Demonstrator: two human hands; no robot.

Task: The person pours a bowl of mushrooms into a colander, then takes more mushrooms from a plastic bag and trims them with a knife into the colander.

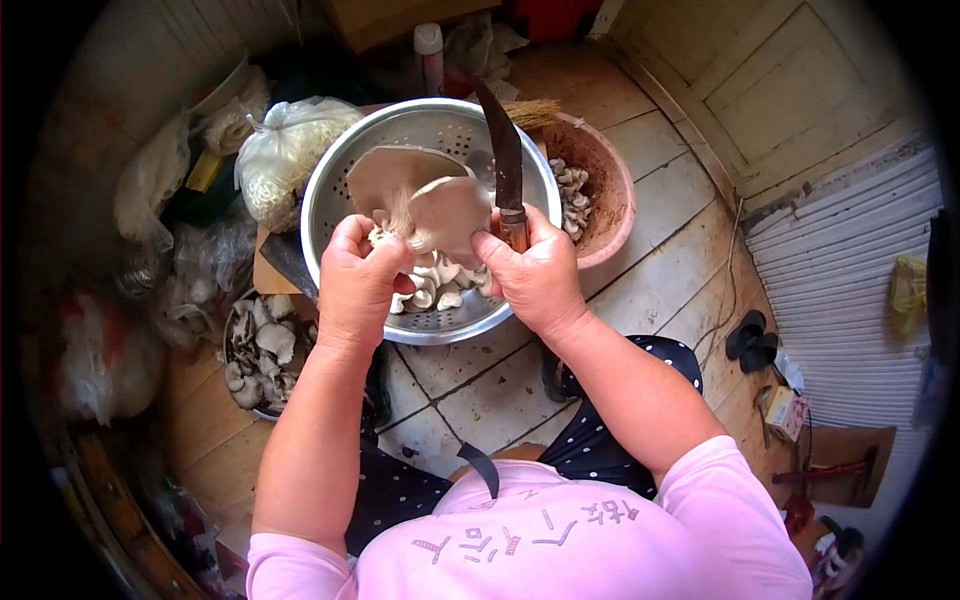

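Note:
Over a metal colander (330,170), my left hand (362,268) pinches the stem end of a large oyster mushroom cluster (410,190) with broad pale grey-brown caps. My right hand (535,268) is wrapped round the wooden handle of a knife (505,150); its dark blade points up and away from me. The right thumb also touches the edge of the nearer cap. Below the cluster, small mushroom pieces (440,285) lie in the colander's bottom, partly hidden by my hands.
Behind the colander on the right, a pink basin (615,205) holds more mushroom pieces. A bowl of mushrooms (265,350) stands at lower left. Stuffed plastic bags (290,160) crowd the left side. A spray can (429,55) stands at the back, and black slippers (752,342) lie right.

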